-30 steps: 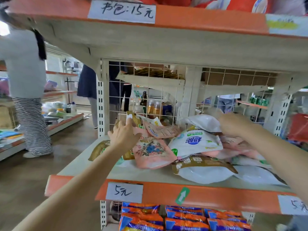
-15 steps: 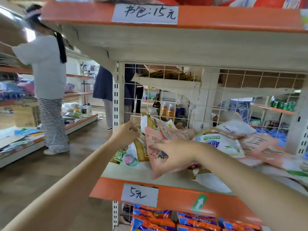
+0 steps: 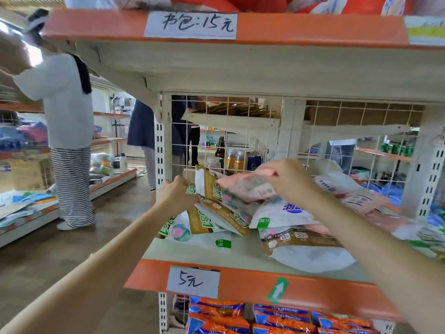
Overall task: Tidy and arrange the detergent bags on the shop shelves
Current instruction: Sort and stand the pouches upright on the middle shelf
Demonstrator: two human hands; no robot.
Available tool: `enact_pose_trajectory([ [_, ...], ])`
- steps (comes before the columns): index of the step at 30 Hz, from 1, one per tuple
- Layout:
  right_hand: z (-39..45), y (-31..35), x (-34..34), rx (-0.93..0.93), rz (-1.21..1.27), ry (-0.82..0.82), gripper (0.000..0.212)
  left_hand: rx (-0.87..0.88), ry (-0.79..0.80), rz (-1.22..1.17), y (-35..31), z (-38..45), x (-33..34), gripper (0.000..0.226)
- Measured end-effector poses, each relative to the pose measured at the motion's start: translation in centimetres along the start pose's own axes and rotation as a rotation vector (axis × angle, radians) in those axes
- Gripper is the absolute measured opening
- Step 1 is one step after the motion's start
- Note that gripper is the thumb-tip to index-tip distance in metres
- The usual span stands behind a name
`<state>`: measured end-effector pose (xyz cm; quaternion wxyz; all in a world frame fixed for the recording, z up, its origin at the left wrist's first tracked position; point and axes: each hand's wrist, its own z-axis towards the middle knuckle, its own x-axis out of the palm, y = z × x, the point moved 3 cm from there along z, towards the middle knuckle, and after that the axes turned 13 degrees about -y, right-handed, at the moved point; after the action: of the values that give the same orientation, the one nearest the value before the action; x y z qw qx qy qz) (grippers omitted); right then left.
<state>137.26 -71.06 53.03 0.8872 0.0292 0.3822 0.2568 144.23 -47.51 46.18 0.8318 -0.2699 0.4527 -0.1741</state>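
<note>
Person, wearer of the camera: two bare forearms in view, no sleeves, cuffs or gloves visible. Left hand [image 3: 177, 196] and right hand [image 3: 290, 180] carry no rings, watch, bracelet or markings that can be seen.

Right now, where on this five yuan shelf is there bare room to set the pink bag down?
Bare shelf board shows at the front, between the white green-tagged bag and the brown-banded bag. The left pile under the left hand is crowded, as is the right side. The right hand holds the pink bag.
</note>
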Motion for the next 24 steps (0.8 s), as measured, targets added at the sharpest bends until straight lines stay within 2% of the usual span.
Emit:
enact_pose_trajectory([
  [4, 1.6, -2.8, -4.0, 0.074, 0.012, -0.269, 0.028, -0.047, 0.082, 0.037, 0.1, 0.4, 1.2, 0.072],
  [7, 2.7, -4.4, -6.3, 0.080, -0.079, -0.403, 0.030, -0.043, 0.084, 0.096, -0.7, 0.1, 2.2, 0.053],
  [10, 3.4, -5.1, -7.5, 0.004, -0.232, -0.451, 0.031, -0.024, 0.057, 0.111, -1.3, -0.1, 2.4, 0.034],
  [12, 3.3, -5.4, -6.6, -0.024, -0.245, -0.316, 0.033, 0.000, 0.040, 0.107, -1.5, -0.1, 2.3, 0.034],
  [13, 3.0, -5.8, -5.6, -0.014, -0.225, -0.149, 0.031, 0.006, 0.036, 0.109, -1.5, -0.1, 2.3, 0.035],
  [15, 1.9, -6.8, -2.6, 0.016, -0.282, 0.311, 0.026, 0.039, 0.050, 0.107, -1.7, -0.3, 2.4, 0.044],
  [16, 1.4, -7.3, -1.4, 0.029, -0.340, 0.485, 0.026, 0.021, 0.079, 0.102, -1.5, -0.1, 2.5, 0.051],
  [17, 1.1, -7.5, -0.6, 0.015, -0.394, 0.564, 0.030, -0.006, 0.102, 0.088, -1.5, 0.0, 2.2, 0.056],
  [20, 1.1, -7.3, -0.2, 0.029, -0.362, 0.533, 0.036, -0.045, 0.181, 0.005, -1.1, 0.6, 1.9, 0.044],
  [22, 1.0, -6.9, -0.2, 0.018, -0.364, 0.532, 0.037, -0.063, 0.163, -0.051, -0.8, 1.0, 1.9, 0.040],
  [24, 0.9, -6.8, -0.1, 0.003, -0.388, 0.550, 0.038, -0.203, 0.142, -0.210, -0.4, 1.5, 2.4, 0.065],
])
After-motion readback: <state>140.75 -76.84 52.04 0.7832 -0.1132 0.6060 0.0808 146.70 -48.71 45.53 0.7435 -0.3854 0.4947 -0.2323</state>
